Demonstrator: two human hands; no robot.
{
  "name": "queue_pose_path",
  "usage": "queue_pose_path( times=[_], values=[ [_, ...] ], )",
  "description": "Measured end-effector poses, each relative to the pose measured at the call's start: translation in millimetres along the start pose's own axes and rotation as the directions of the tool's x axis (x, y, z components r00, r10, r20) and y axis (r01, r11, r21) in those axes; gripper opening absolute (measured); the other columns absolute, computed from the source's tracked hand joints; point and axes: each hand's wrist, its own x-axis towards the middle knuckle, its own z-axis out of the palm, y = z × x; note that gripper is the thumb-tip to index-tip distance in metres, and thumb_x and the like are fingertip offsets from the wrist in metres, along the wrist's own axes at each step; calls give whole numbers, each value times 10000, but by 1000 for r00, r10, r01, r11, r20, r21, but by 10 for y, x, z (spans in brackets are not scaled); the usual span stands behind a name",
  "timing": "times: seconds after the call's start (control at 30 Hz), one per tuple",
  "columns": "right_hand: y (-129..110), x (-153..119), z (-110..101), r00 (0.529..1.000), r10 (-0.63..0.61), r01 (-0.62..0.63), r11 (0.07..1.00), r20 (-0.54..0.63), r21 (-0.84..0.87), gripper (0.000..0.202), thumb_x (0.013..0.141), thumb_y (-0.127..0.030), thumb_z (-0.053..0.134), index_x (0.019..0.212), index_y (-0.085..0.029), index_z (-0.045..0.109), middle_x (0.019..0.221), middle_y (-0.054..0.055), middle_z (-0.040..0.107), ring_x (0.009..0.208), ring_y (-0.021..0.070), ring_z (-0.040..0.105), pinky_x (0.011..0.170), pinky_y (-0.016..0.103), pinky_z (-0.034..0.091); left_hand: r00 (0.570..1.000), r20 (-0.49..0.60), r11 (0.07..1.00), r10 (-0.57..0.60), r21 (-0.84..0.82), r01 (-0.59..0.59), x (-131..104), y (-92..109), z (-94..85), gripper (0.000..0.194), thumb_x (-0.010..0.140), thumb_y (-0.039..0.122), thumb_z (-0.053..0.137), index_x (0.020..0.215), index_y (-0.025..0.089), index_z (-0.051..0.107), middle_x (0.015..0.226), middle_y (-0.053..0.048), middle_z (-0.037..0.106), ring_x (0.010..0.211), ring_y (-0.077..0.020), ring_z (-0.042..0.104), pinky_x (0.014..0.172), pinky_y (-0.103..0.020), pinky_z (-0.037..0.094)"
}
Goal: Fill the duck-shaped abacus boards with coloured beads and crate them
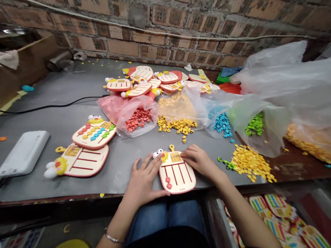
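A cream toy counting board [184, 176] with a red rim, slots and a chick's head lies flat at the table's front edge. Two red beads [168, 182] sit in its leftmost slot. My left hand [144, 179] holds the board's left side, fingers near the chick's head and thumb at the lower edge. My right hand [201, 160] is at the upper right of the board, its fingertips pinched together beside the yellow panel [175, 157]. Whatever may be between those fingertips is too small to make out.
Bags of red beads [138, 119], yellow beads [181, 125], blue beads [222, 125] and green beads [254, 124] lie open behind. Loose yellow beads [251, 162] are heaped at right. Left are a beaded board [94, 132] and a white power bank [23, 153]. Several boards [141, 74] are piled behind.
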Motion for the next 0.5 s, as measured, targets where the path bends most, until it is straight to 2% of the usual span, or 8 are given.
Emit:
queue_pose_path(
  times=[0.17, 0.3, 0.5],
  values=[
    [-54, -107, -2, 999, 3, -4, 1000, -35, -21, 189, 933, -197, 498, 877, -176, 677, 765, 80, 592, 778, 220, 509, 685, 338, 456, 1000, 10, 999, -25, -34, 25, 0, 11, 0, 956, 737, 776, 506, 1476, 205, 298, 1501, -119, 376, 1368, -337, 332, 1106, -525, 135],
    [-89, -161, 2, 1000, -2, 2, 986, -1, 168, 147, 917, -196, 536, 906, -193, 683, 825, 74, 643, 807, 203, 574, 717, 326, 481, 999, 28, 997, -15, -82, 18, 2, 2, 3, 987, 717, 766, 545, 1484, 207, 275, 1518, -103, 351, 1382, -335, 309, 1116, -511, 163],
    [-327, 133, 239, 996, 29, -56, 927, 80, 372, 147, 871, -210, 608, 999, -224, 679, 933, 62, 707, 859, 195, 638, 797, 337, 490, 999, 41, 992, -10, -127, 15, -8, -13, 14, 1029, 694, 671, 654, 1504, 213, 214, 1542, -73, 310, 1409, -331, 258, 1127, -463, 232]
  ],
)
